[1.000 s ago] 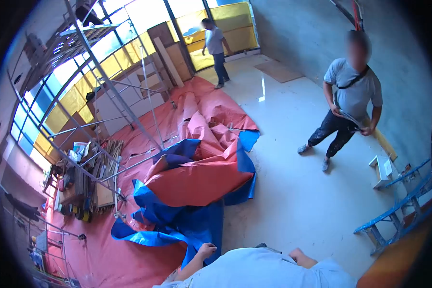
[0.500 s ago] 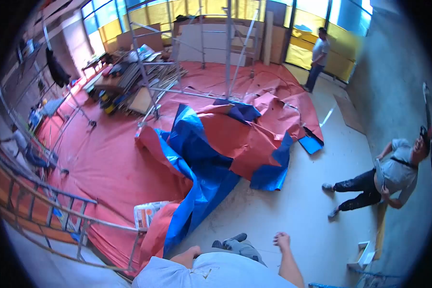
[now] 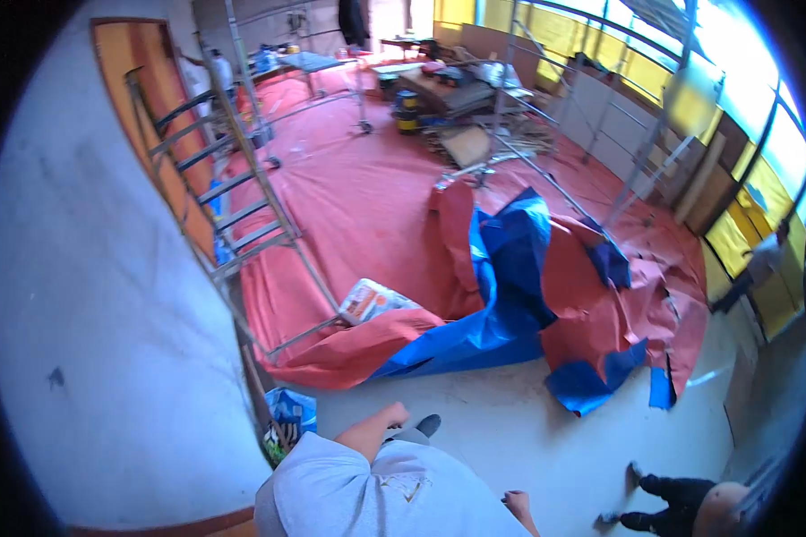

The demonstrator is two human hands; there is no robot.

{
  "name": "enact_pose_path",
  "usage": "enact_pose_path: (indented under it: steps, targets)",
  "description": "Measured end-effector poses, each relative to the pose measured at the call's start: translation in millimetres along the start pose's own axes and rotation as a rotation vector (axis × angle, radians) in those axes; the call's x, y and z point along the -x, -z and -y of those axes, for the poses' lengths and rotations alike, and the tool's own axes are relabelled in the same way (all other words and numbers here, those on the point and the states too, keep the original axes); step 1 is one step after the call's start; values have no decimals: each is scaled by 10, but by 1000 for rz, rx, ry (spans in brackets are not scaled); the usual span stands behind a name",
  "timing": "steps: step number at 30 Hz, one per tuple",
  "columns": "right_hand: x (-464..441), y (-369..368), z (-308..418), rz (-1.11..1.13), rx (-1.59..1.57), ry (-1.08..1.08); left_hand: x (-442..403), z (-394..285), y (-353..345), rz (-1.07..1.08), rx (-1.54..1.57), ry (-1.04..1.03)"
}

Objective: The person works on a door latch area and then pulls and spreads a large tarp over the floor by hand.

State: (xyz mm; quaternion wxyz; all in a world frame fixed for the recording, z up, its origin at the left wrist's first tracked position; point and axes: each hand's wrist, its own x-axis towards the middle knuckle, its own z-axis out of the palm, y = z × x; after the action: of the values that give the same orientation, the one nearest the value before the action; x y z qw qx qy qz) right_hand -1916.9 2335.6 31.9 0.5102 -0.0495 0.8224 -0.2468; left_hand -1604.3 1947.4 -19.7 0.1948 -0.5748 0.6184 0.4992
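Observation:
My left hand hangs in front of my body with its fingers curled in and nothing visible in them. Its closest neighbour is the folded edge of a red and blue tarp, which it does not touch. To the right of my shirt, my right hand is held low over the pale floor, fingers curled, with no object showing. The tarp lies crumpled, its blue side turned up in folds. A printed white bag rests on the red sheet behind the near fold.
A metal ladder stands at the left by an orange door. Scaffold frames and a wood pile are farther back. A blue bag sits by the wall. One person is at the lower right, another by the windows.
My view has swung left, bringing the wall, door and whole ladder into sight. The person at the right now shows only in part. My right hand's fingers have curled in more.

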Motion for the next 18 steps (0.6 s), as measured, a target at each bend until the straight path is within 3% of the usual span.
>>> enact_pose_path:
  steps: [1,5,7,8,10,13,18]
  targets:
    - [-139,45,-237,-13,-171,-60,179,117,-25,-29,45,68]
    - [-245,15,-688,-46,-245,28,472,1026,-595,-1,-13,49]
    - [-180,-225,-984,-29,-280,44,473,1618,-876,-300,-208,-133]
    - [-199,-357,-1198,-21,-266,8,635,1685,-781,-306,-224,-128]
    - [-80,-633,-1379,-3,-278,-99,1014,1720,-585,1,-156,41]
    - [-24,-1036,-1655,48,-9,75,1539,1811,-460,-76,59,92]
    - [-21,-1439,-1577,26,275,303,1398,2262,-597,-5,17,148]
